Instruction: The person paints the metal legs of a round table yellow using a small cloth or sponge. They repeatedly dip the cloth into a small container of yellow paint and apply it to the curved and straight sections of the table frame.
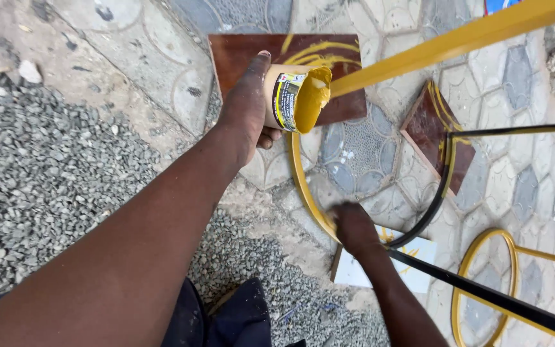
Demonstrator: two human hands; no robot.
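Left hand (246, 106): closed around a paint can (293, 97), fingers wrapped behind the wall and thumb laid along the top side. The can is tipped on its side, mouth turned to the right. Its inside is coated with yellow paint, and a dark label band runs around it near the mouth.

Right hand (353, 226): lower and to the right of the left hand, blurred. It sits against the yellow ring (303, 186) at the curved part below the can. The grip is closed in appearance, but whether it holds a brush or cloth cannot be told.

Frame: the ring curves from just below the can down to the right hand. Past that hand the curve continues upward in unpainted black (441, 193). A yellow bar (457, 42) runs from beside the can's mouth up to the right. A black bar (483, 292) runs from the right wrist down to the right.

Beyond the left hand: a brown tile (239, 54) streaked with yellow lies on the paving. A second brown tile (428, 128) lies to the right of the can, under the black curve. A white tile (361, 270) lies beneath the right hand.

Right of the right hand: a smaller yellow ring (467, 270) rests on the paving (354, 151).

Left of both arms: loose grey gravel (46, 160).
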